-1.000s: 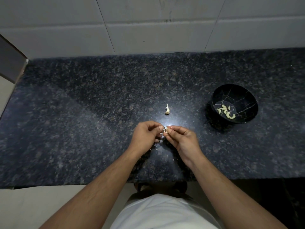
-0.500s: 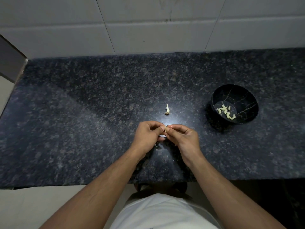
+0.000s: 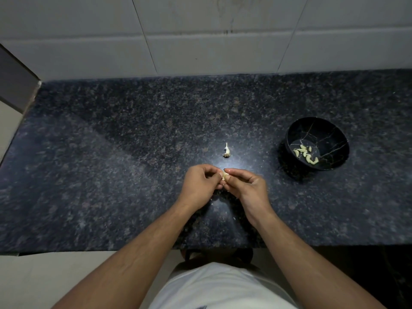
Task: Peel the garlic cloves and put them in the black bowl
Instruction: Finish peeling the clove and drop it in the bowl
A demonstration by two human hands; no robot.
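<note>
My left hand and my right hand meet fingertip to fingertip over the middle of the counter, both pinching one small pale garlic clove. Most of the clove is hidden by the fingers. The black bowl stands to the right of my hands, with several peeled cloves lying in its bottom. A garlic stem remnant lies on the counter just beyond my hands.
The dark speckled granite counter runs from the tiled wall to the near edge in front of my body. Small bits of garlic skin lie on the counter beneath my wrists.
My fingers have shifted slightly on the clove, which now shows a little more between the fingertips. Hands, bowl and stem stay where they were.
</note>
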